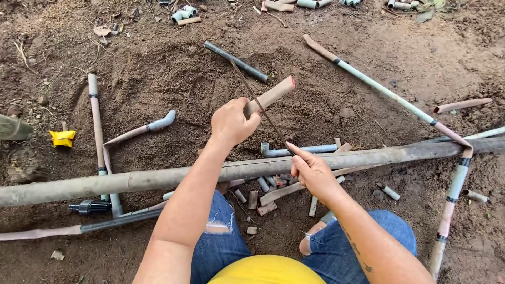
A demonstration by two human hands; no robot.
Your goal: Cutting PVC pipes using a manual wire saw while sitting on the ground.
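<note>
My left hand (231,122) grips a short mud-stained pipe piece (274,93), held out above the dirt with its far end tilted up and to the right. My right hand (311,171) holds a thin dark saw blade (258,101) by its near end. The blade runs up and to the left and crosses the pipe piece close to my left fingers. Both hands hover over a long muddy pipe (131,181) that lies across the ground in front of my knees.
Several cut pipe offcuts (260,197) lie under the long pipe. A dark pipe (236,62), a long jointed pipe (384,92), an elbow-ended pipe (139,131), a black fitting (87,207) and a yellow scrap (62,138) lie on the soil.
</note>
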